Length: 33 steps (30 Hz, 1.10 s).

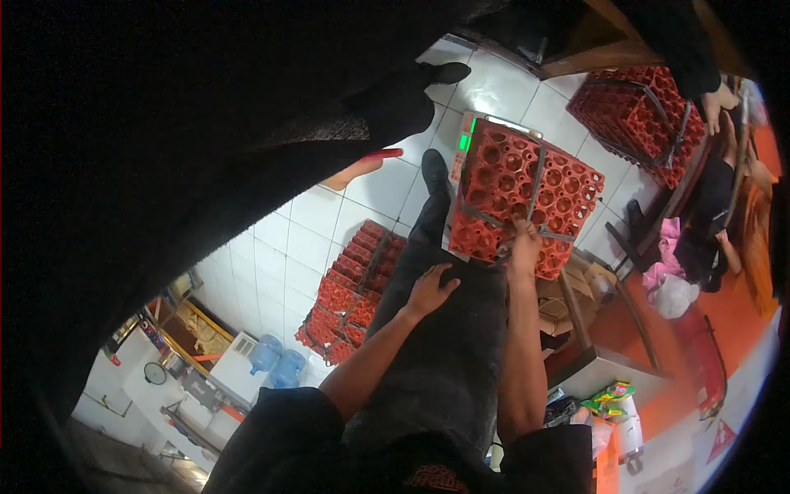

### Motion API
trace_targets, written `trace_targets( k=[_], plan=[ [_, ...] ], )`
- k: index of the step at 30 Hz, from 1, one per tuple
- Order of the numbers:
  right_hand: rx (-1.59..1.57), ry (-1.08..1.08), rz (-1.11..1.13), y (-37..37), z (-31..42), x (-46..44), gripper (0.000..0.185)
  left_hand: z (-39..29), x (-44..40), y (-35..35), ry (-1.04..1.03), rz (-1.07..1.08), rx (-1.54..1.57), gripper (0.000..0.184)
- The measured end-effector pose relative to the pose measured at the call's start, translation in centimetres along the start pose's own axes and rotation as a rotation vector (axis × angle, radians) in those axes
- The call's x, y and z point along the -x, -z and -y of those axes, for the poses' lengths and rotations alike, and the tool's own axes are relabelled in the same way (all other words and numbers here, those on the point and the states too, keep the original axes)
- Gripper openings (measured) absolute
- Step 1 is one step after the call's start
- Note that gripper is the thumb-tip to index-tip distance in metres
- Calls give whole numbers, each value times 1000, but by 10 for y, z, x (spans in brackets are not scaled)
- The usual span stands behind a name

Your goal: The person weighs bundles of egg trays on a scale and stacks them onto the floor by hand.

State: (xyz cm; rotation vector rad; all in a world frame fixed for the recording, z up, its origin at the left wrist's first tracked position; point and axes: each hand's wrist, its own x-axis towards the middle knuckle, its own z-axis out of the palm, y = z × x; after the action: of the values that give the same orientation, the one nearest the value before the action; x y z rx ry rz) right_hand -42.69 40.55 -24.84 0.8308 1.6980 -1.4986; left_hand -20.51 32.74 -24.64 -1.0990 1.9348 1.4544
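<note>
A stack of red egg trays [502, 177], bound crosswise with grey straps, sits on a scale with a lit green display [466, 142]. My right hand [525, 243] is closed around the strap [536, 185] near the stack's close side. My left hand [432, 292] has its fingers apart and holds nothing; it is over my dark trouser leg, and whether it touches the leg I cannot tell. A second strapped stack of red egg trays [354, 288] lies on the tiles to the left of my leg.
Another strapped stack [634, 123] stands at the upper right, near a person's hand [720, 105]. At left, another person's hand [354, 173] holds a red object [384, 154]. Blue water jugs [280, 362] and a cardboard box [580, 300] flank me on the white tiled floor [292, 235].
</note>
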Motion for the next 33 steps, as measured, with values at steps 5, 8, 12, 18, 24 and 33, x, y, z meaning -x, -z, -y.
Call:
trace_targets(
  k=[5,8,12,18,24,33],
  plan=[
    [9,-9,-21,3,5,-8,21,10,-15,1,-16,-77,146,53],
    [-34,-10,54,14,0,-14,26,1,-29,4,43,-136,207,57],
    [-85,-10,66,10,2,-10,24,-3,-52,-5,31,-244,522,60],
    [-221,103,322,25,-15,-9,38,-17,-66,-6,20,-381,652,57],
    [130,140,227,17,5,19,53,-26,-70,-19,-135,-495,355,49],
    [158,107,-82,16,-25,43,53,-1,-70,8,-211,-326,359,50]
  ],
)
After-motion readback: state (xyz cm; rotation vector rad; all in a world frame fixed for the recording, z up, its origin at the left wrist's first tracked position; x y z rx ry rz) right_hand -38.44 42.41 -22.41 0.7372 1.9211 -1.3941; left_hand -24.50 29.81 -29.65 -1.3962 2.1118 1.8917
